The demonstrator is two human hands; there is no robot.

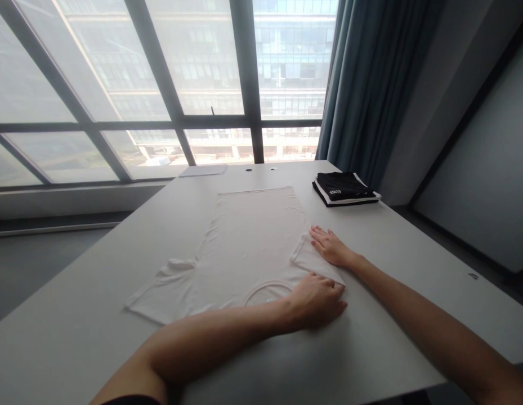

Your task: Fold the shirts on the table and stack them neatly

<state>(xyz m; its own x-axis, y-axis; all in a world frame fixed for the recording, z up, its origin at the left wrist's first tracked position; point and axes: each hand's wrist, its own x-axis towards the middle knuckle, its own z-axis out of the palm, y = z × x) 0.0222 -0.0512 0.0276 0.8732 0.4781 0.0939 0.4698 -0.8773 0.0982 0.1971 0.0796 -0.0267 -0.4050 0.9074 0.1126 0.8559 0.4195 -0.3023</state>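
Note:
A white T-shirt (pixel 244 247) lies spread flat on the white table (pixel 392 247), collar toward me and hem toward the window. My left hand (pixel 316 301) reaches across and rests palm down on the shirt's right shoulder, by the collar, its fingers together and slightly curled. Just beyond it, my right hand (pixel 331 246) lies flat on the right sleeve with the fingers stretched out. The left sleeve sticks out flat at the near left.
Folded black clothes with white trim (pixel 344 188) sit stacked at the table's far right. A flat pale sheet (pixel 203 170) lies at the far edge by the window. A blue curtain (pixel 371 84) hangs at the right. The table's near edge runs below my arms.

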